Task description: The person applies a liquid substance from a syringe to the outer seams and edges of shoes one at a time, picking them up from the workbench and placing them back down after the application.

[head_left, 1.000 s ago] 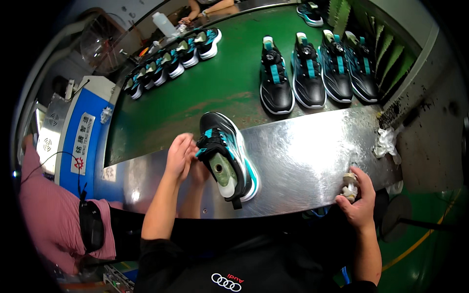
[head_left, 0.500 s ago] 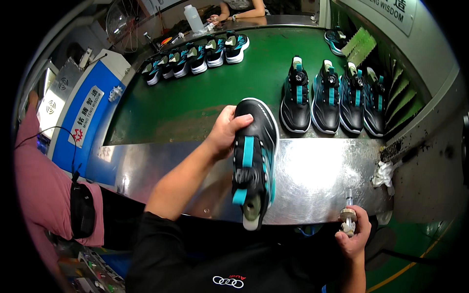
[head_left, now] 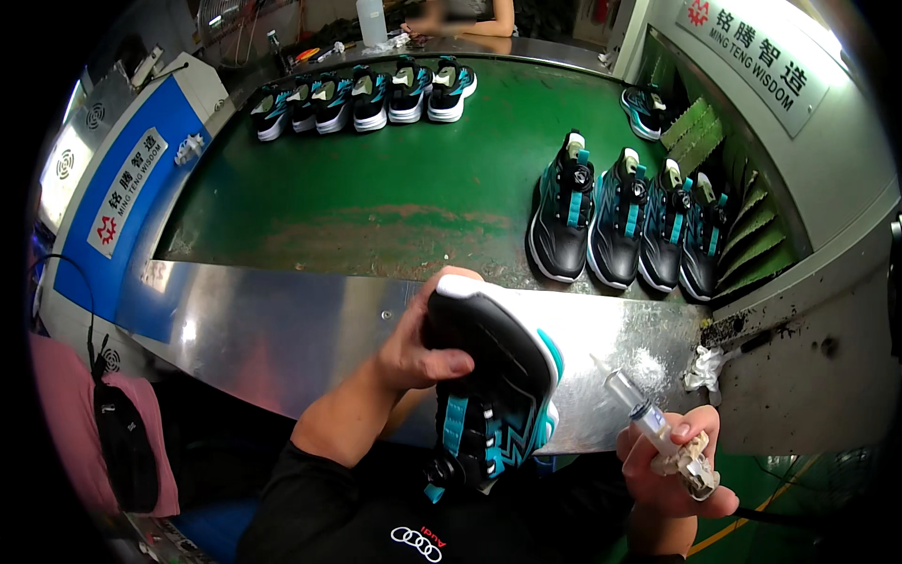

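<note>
My left hand (head_left: 413, 350) grips a black and teal sneaker (head_left: 496, 362) round its toe end, thumb across the upper. The toe points away from me, its heel end hangs near my shirt, and the white sole edge on its right side is turned into view. To the right, my right hand (head_left: 662, 475) is closed round a clear syringe (head_left: 635, 399). Its thin tip points up and left, toward the sneaker but apart from it. Whitish, crusty material (head_left: 689, 464) covers the syringe's rear end, by my fingers.
Several matching sneakers (head_left: 564, 230) stand on the green belt (head_left: 376, 188) at right, beside green strip flaps (head_left: 752, 226). Another row (head_left: 370, 101) lines the far left, and one shoe (head_left: 643, 113) sits far right. A metal ledge (head_left: 282, 315) runs in front. A person in pink (head_left: 61, 414) is at left.
The sneaker has tilted and come lower and nearer, showing its sole edge. My right hand has raised and tilted the syringe toward the sneaker. The view has shifted slightly.
</note>
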The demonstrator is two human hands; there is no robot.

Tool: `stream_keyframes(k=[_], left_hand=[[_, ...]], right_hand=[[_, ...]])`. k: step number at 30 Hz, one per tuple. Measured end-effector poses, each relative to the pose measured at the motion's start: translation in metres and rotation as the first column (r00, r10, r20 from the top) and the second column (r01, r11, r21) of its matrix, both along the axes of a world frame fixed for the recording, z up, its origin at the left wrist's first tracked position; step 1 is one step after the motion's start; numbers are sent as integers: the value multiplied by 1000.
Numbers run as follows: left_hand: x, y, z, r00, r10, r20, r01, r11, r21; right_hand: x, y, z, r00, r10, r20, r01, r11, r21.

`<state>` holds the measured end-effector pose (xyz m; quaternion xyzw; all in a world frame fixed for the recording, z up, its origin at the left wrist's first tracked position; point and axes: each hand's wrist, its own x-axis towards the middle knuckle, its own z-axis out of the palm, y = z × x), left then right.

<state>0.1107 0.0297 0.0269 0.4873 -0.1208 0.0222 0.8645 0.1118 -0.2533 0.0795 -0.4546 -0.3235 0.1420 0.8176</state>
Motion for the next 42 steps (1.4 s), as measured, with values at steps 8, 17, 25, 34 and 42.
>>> stream_keyframes(k=[8, 17, 25, 34, 42], left_hand=[[-2, -1, -3, 981, -57, 184, 36, 992, 119], [-5, -2, 0, 965, -95, 243, 61, 988, 142], [-6, -2, 2, 963, -85, 254, 50, 988, 145], [-2, 1, -3, 968, -43, 247, 9, 990, 137], [-1, 5, -8, 996, -2, 86, -2, 999, 48]], right_hand=[[0, 26, 15, 979, 199, -53, -192, 975, 108], [0, 38, 20, 983, 180, -27, -180, 983, 21], [0, 36, 18, 973, 218, -77, -214, 975, 59], [-1, 30, 12, 982, 152, -113, -150, 988, 28], [0, 26, 0, 981, 144, -132, -140, 989, 38]])
